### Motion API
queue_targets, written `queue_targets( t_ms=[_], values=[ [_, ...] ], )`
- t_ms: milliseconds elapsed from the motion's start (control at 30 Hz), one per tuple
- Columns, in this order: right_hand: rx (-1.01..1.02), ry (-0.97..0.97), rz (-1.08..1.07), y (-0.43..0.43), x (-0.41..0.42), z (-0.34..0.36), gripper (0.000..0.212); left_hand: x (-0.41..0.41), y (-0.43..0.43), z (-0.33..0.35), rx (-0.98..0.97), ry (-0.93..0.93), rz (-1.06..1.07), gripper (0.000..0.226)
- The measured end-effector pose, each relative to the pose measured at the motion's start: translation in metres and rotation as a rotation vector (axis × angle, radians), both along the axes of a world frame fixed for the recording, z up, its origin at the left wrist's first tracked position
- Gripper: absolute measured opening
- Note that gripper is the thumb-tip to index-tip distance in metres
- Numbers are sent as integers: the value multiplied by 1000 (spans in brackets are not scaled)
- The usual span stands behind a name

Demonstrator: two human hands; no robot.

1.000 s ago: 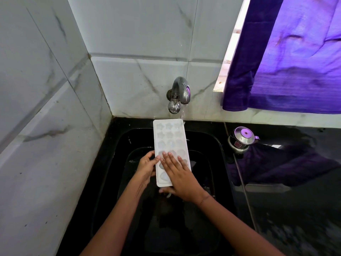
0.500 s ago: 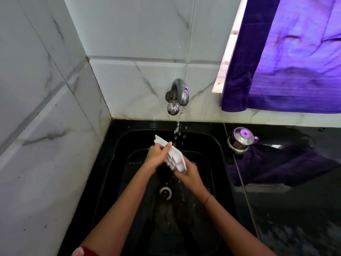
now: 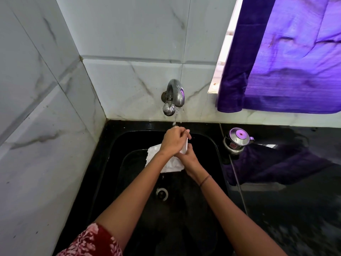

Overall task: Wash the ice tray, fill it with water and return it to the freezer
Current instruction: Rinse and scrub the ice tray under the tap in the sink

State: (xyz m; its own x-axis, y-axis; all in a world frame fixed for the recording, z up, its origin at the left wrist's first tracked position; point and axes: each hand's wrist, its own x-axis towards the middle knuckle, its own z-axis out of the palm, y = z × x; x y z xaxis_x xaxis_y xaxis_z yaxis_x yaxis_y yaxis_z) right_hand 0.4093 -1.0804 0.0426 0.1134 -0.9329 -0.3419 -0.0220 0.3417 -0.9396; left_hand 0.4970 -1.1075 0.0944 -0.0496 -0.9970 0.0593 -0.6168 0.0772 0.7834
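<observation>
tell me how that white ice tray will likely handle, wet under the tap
Probably slippery: the ice tray is under the running tap. Likely light, thin plastic, as the left hand and right hand hold it tilted. Possibly slightly bendy.

head view, looking down, sink (image 3: pixel 114 159) close

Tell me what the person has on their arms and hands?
Both forearms are bare, with no gloves on the left hand or right hand. The right wrist wears a thin dark bracelet that looks like thread or small beads. At the left upper arm there is a short red sleeve with a pale pink flower print. No rings or watch can be seen.
</observation>
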Motion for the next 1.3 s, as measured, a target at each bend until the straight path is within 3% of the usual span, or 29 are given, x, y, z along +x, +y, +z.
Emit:
queue_targets(
  t_ms=[200,400,567,600,733,800,967,1100,1233,1300],
  values=[
    [-61,26,43,-4,-7,5,34,31,3,-21,-105,1,-33,20],
    [-50,-51,-89,-9,-22,16,33,74,7,-59,28,-98,4,31],
    [-54,-120,-133,-18,-45,25,28,103,25,-96,210,-36,314,30],
    [-58,-129,-130,-21,-48,27,27,104,29,-99,278,50,362,31],
    [-32,-173,-66,-32,-54,33,34,101,43,-95,544,847,505,29],
    [-9,-138,14,-37,-55,36,41,102,47,-94,555,972,506,28],
    [-23,21,146,-54,-64,43,49,113,60,-88,587,929,421,35],
    [-163,295,183,-65,-54,47,48,112,67,-85,592,967,403,37],
    [-532,1060,78,-72,-29,31,60,100,70,-85,543,1040,426,35],
    [-641,1309,51,-69,-17,29,65,98,72,-88,515,1066,460,35]
  ],
)
